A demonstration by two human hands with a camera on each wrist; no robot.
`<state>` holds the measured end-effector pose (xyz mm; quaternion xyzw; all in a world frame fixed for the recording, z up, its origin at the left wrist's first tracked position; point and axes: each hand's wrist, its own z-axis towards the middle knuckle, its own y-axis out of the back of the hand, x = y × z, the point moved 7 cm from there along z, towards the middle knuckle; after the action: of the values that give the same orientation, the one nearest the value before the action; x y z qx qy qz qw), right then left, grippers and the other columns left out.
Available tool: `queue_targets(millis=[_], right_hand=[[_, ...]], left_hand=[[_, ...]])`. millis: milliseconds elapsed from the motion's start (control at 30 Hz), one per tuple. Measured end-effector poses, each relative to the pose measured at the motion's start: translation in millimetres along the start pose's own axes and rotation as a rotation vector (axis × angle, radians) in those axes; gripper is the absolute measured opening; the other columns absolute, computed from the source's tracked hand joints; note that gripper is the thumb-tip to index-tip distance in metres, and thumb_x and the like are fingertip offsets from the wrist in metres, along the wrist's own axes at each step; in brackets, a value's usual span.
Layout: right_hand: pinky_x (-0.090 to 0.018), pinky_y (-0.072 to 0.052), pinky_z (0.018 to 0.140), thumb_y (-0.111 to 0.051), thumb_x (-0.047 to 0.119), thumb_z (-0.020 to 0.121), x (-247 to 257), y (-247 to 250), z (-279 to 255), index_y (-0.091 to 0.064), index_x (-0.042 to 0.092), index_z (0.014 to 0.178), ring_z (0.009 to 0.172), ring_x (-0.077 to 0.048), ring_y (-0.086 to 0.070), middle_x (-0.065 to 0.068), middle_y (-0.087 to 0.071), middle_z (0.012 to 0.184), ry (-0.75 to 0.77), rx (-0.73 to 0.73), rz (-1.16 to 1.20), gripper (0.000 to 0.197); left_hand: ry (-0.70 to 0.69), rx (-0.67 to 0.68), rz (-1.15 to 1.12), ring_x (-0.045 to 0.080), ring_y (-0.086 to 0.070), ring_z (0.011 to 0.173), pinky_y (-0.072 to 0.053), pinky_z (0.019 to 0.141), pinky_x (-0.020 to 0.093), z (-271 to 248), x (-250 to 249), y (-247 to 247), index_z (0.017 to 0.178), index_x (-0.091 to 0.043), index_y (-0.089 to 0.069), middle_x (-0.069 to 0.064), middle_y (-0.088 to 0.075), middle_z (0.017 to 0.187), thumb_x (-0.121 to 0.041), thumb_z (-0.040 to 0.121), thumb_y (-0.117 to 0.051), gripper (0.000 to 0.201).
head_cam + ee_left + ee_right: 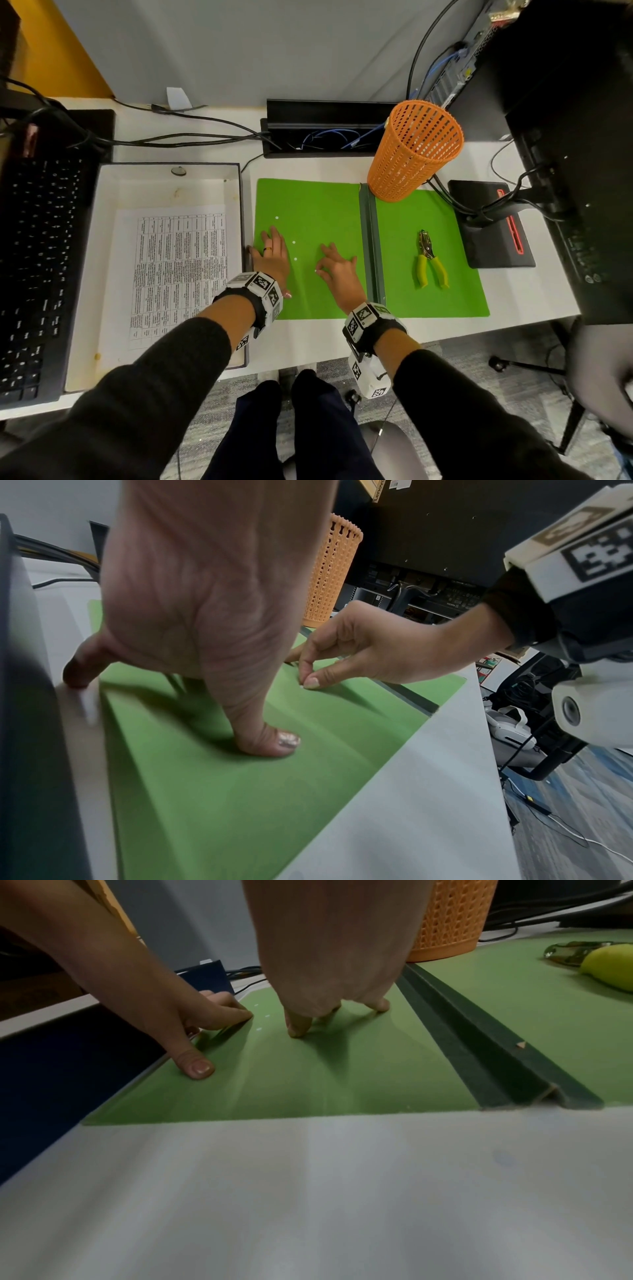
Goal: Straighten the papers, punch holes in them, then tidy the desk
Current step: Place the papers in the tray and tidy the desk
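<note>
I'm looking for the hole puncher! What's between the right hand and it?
In the head view, the folder's dark spine ridge lies between the right hand and the hole punch; the rest is bare green folder.

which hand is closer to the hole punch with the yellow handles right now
Right. The right hand is on the green folder just left of its dark spine; the hole punch lies beyond it. The left hand is at the folder's far left edge.

"Lenovo" on cardboard box [377, 490], printed sheet's [178, 270] text too small
</note>
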<state>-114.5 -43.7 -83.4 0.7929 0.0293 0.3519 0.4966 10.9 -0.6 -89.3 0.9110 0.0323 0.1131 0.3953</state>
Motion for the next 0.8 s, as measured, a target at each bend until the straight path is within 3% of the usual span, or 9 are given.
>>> queue_targets(millis=[433, 567, 667, 733, 767, 800], right_hand=[[-0.077, -0.009, 0.102, -0.051, 0.005, 0.092, 7.5, -5.5, 4.9, -0.058, 0.005, 0.088, 0.144, -0.034, -0.006, -0.010, -0.019, 0.155, -0.014, 0.112, -0.164, 0.008], [-0.078, -0.014, 0.101, -0.047, 0.003, 0.093, 7.7, -7.7, 5.7, -0.056, 0.005, 0.099, 0.145, -0.032, -0.006, -0.011, -0.017, 0.155, -0.016, 0.108, -0.244, 0.010], [-0.075, -0.016, 0.103, -0.042, 0.004, 0.095, 8.7, -4.2, 2.7, -0.042, 0.000, 0.127, 0.143, -0.030, -0.019, -0.017, -0.028, 0.151, -0.016, 0.057, -0.221, 0.032], [-0.070, -0.027, 0.102, -0.043, -0.001, 0.093, 15.2, 9.2, 4.2, -0.040, -0.003, 0.127, 0.127, -0.033, -0.045, -0.023, -0.048, 0.133, -0.008, -0.027, -0.185, 0.034], [-0.063, -0.040, 0.095, -0.044, -0.005, 0.090, 21.7, 22.6, 5.7, -0.048, -0.004, 0.115, 0.107, -0.035, -0.058, -0.023, -0.058, 0.114, 0.033, -0.117, -0.169, 0.026], [-0.052, -0.050, 0.079, -0.046, -0.009, 0.084, 28.9, 40.6, 7.4, -0.052, -0.004, 0.098, 0.084, -0.036, -0.061, -0.022, -0.059, 0.093, 0.077, -0.217, -0.167, 0.016]], left_hand=[[0.019, 0.030, 0.047, 0.043, 0.006, 0.144, -0.023, 0.112, 0.057, -0.8, -1.7, 2.4, 0.145, 0.008, 0.019, 0.029, 0.021, 0.152, -0.066, 0.072, -0.064, 0.133], [0.012, 0.033, 0.038, 0.044, 0.007, 0.143, -0.022, 0.112, 0.057, -2.6, -0.6, 3.4, 0.145, 0.009, 0.019, 0.029, 0.022, 0.152, -0.065, 0.073, -0.064, 0.132], [-0.001, 0.035, 0.018, 0.044, 0.008, 0.143, -0.021, 0.112, 0.058, -3.3, -0.5, 3.5, 0.145, 0.009, 0.019, 0.029, 0.022, 0.152, -0.063, 0.074, -0.065, 0.132], [-0.002, 0.025, 0.009, 0.043, 0.007, 0.144, -0.021, 0.112, 0.058, -4.1, -0.4, 3.6, 0.145, 0.008, 0.018, 0.028, 0.021, 0.152, -0.062, 0.073, -0.067, 0.132], [0.001, 0.022, 0.003, 0.042, 0.006, 0.144, -0.021, 0.112, 0.057, -4.3, -0.2, 3.8, 0.146, 0.008, 0.017, 0.028, 0.020, 0.153, -0.061, 0.073, -0.067, 0.132], [0.005, 0.018, 0.001, 0.042, 0.006, 0.144, -0.022, 0.112, 0.057, -4.6, 0.0, 3.4, 0.146, 0.008, 0.017, 0.027, 0.020, 0.153, -0.061, 0.073, -0.068, 0.131]])
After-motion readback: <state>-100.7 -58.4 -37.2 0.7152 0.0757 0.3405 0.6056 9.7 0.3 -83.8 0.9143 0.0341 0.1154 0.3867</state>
